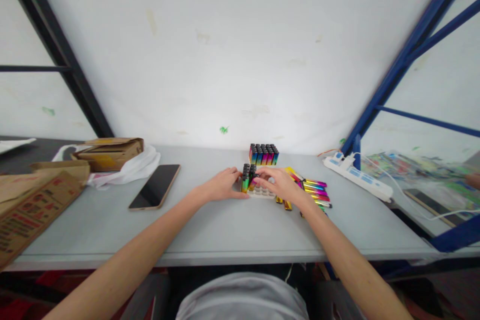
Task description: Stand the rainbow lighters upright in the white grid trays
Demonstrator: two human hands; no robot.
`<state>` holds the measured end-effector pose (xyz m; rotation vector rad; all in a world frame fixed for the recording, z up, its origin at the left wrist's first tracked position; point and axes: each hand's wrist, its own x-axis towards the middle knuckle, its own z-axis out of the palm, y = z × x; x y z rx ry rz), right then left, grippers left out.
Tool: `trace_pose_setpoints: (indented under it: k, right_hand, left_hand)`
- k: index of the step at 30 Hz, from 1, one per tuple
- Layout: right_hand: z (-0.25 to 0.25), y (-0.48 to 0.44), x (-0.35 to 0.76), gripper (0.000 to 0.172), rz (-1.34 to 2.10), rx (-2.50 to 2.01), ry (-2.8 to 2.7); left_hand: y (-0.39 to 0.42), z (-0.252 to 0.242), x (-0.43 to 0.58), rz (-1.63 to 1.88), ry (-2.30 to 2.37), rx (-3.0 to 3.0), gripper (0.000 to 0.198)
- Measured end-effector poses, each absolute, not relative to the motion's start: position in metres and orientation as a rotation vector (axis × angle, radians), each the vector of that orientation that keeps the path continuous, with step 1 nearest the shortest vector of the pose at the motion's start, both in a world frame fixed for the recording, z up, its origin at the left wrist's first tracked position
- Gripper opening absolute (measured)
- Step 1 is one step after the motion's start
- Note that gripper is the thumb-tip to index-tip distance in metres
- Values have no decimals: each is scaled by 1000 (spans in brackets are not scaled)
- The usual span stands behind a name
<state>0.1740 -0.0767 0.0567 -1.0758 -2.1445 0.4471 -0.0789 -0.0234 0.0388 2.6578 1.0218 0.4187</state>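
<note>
A white tray with round holes (262, 193) lies on the table in front of me, with several shiny multicoloured lighters (245, 180) with black tops upright at its left end. My left hand (224, 184) is curled around that left end, thumb at the near corner and fingers behind, gripping the tray's side. From the right, my right hand (278, 183) pinches a lighter (252, 180) by its top, beside the standing ones; its lower end is partly hidden. Loose metallic lighters (315, 190) lie in a pile by my right wrist, partly covered by it.
A block of upright lighters (264, 154) stands behind the tray. To the left are a phone (155, 187), a white plastic bag (131, 172) and cardboard boxes (41, 205). A power strip (358, 177) with a cable lies right, near a blue metal frame (393, 70).
</note>
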Motion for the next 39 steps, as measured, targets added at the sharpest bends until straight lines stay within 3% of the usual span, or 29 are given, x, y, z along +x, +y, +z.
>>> trace_pose_setpoints:
  k: [5,11,19,23,28,39]
  right_hand:
    - [57,-75,174,29,344,-1095,-2213]
    - [64,-72,183,50,132,-1402,-2272]
    - [60,-57,243,25,0,-1817,-2184]
    - [48,-47,253,33,-136,-1944,-2164]
    - [44,-40,250,40,-55,-2043,-2150]
    - [27,-26,250,14,53,-1701,-2075]
  left_hand:
    - [-25,41,-79,407,1030,2671,62]
    - [-25,42,-78,375,1040,2696,59]
    - [-25,42,-78,354,1056,2689,59]
    - [-23,40,-78,373,1053,2703,60]
    - [-22,38,-79,391,1046,2685,60]
    - [-22,39,-78,388,1051,2688,61]
